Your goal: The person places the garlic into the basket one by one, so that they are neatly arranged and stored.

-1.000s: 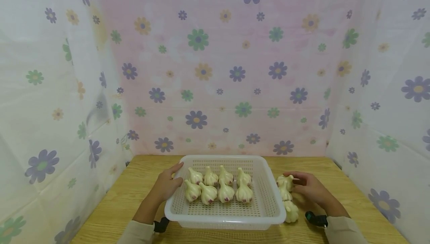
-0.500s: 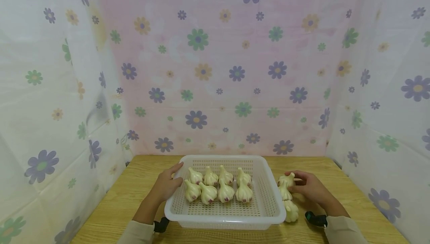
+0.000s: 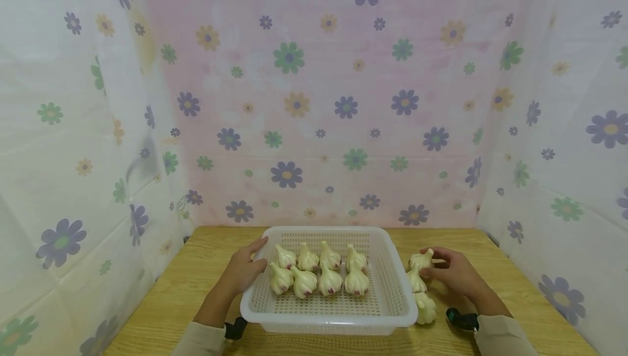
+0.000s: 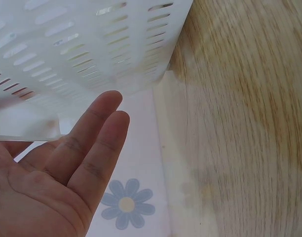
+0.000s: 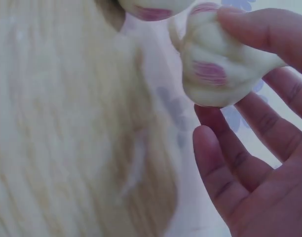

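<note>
A white plastic basket holds several garlic bulbs in two rows. At its left rim my left hand grips the edge with the thumb and forefinger on top. In the left wrist view, two fairly straight fingers extend beside the slotted wall. Right of the basket, my right hand pinches a garlic bulb with its stem pointing up. The right wrist view shows the thumb on this purple-streaked bulb and fingers behind and below it. Two other garlic bulbs lie nearer to me.
The wooden table stands between flower-patterned cloth walls at the back and both sides. Black straps with small devices sit at both wrists. The basket's near part shows its bare slotted bottom.
The garlic bulb in my right hand has shifted slightly right and up, and its stem stands more upright. My left hand and the basket stay where they were.
</note>
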`<state>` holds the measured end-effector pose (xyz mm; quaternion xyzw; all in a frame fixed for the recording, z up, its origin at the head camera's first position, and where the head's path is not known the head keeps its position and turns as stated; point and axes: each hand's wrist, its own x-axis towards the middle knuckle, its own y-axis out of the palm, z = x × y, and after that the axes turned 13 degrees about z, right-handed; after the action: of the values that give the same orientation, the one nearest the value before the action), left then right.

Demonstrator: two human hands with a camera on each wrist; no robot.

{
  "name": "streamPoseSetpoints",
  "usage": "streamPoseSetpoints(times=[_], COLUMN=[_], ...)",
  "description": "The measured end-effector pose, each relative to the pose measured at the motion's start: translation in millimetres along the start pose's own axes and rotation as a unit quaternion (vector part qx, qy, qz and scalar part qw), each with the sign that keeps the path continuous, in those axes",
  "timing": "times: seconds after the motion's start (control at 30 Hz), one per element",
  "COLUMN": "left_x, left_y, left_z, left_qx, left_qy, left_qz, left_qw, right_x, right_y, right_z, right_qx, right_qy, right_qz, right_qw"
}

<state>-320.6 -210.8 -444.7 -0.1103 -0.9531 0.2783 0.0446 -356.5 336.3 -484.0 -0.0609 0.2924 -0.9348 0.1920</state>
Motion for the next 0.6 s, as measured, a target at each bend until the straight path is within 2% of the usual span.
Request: streamPoseSetpoints(times=[0.1,0.37,0.6], left_x=[-0.9,-1.4,-1.4], left_y=[0.7,1.8,-0.4], left_z=[0.3,1.5,-0.2], left_qx=[0.001,0.007,0.013], left_qy=[-0.001,0.008,0.007], left_qz=[0.000,0.004,-0.004], left_qw=[1.0000,0.9999,0.9999], right_x=[-3.0,-6.8,-3.3], right_y=[-1.1,-9.5,-20.2], right_z=[3.7,21.0,55.9], right_qx=[-0.012,-0.037,-0.095], right_qy=[0.014,0.002,-0.010], right_qz=[-0.020,-0.074,-0.079], right_qw=[0.9996,0.9966,0.9923])
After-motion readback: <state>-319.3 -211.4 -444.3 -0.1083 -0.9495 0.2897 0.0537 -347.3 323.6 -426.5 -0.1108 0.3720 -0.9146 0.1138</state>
